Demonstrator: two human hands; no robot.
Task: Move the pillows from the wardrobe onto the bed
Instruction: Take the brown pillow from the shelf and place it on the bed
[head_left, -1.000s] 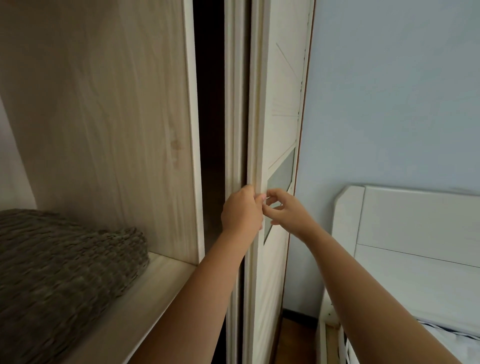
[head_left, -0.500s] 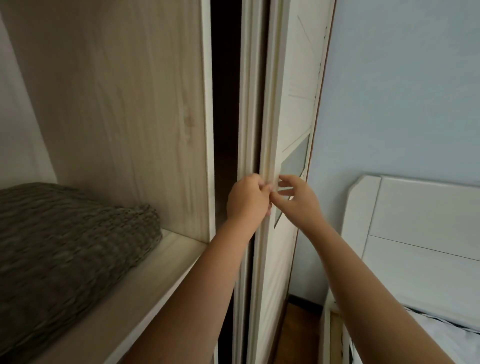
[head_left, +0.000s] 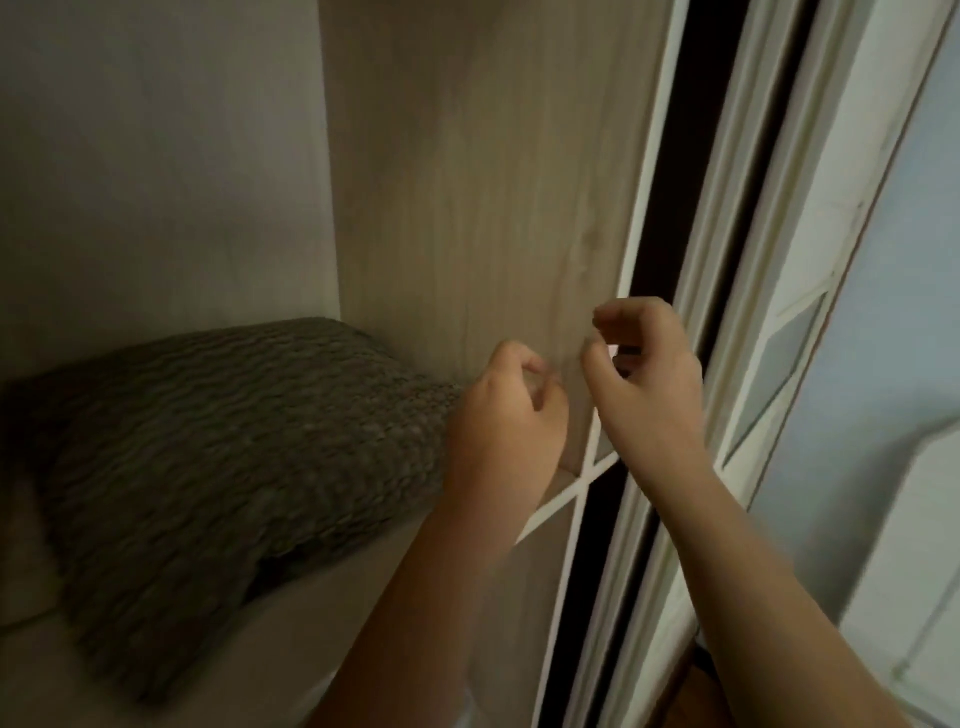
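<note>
A grey-brown knitted pillow (head_left: 234, 436) lies on the wardrobe shelf (head_left: 291, 649), its right corner against the wooden side panel (head_left: 493, 182). My left hand (head_left: 506, 410) is curled into a loose fist right beside that corner, and I cannot tell whether it touches the pillow. A little to the right and higher, my right hand (head_left: 647, 382) hovers in front of the panel's edge with bent fingers and holds nothing. The white bed (head_left: 924, 519) shows blurred at the far right.
The white sliding door (head_left: 779, 260) stands pushed to the right, with a dark gap (head_left: 685, 182) between it and the side panel. A pale blue wall (head_left: 893, 312) lies beyond the door. The compartment's back wall (head_left: 156, 156) is pale and bare.
Both hands have let go of the sliding door's edge and moved left toward the pillow. The view has swung left, bringing the pillow to the middle.
</note>
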